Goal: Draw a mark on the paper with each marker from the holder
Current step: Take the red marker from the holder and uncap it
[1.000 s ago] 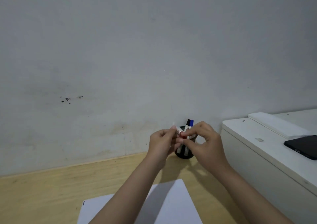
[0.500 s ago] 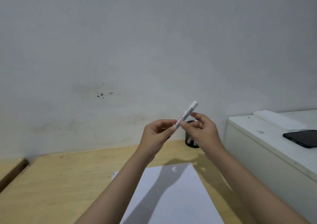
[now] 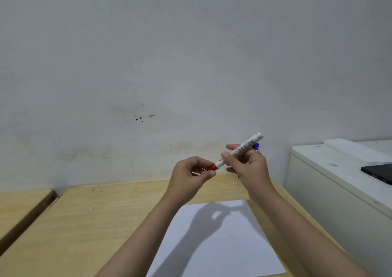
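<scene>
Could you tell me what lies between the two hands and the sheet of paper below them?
Nothing solid: in the head view the left hand and right hand hold the marker in the air, with only their shadow on the paper.

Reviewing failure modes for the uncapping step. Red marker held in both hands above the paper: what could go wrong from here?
1. The left hand pinches the red cap while the right hand holds the marker barrel; a sudden release could jerk the tip and ink the fingers.
2. Both hands are above the table, so a freed cap could drop and roll off.
3. The paper lies loose and may slide when marked.
</scene>
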